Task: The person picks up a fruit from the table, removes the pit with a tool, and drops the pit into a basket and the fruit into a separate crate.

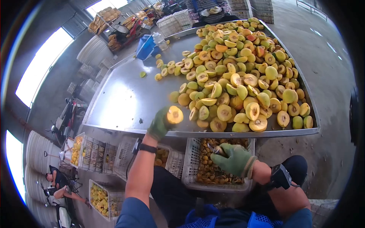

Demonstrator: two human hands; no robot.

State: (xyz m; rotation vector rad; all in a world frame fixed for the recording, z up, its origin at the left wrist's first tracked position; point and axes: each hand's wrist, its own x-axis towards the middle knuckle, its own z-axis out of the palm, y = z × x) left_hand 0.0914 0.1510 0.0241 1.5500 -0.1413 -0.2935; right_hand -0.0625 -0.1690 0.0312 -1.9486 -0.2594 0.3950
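My left hand (159, 124), in a green glove, is closed around a halved yellow peach (175, 114) at the near edge of the metal table (121, 100). The cut face is turned up and shows a brown centre. Lower right, my right hand (235, 160), also gloved in green, grips a small metal-tipped hand tool (218, 151); its exact kind is partly hidden by the fingers. Beneath that hand is a white plastic crate (218, 187) with many small brown-orange pieces, apparently pits. A large pile of peach halves (235, 81) covers the table's right side.
A blue container (145, 47) and a clear plastic bottle (159, 41) stand at the table's far left. Another person (209, 9) with gloved hands is across the table. Crates of fruit (99, 200) stand at the lower left, with a seated person (61, 186) beyond.
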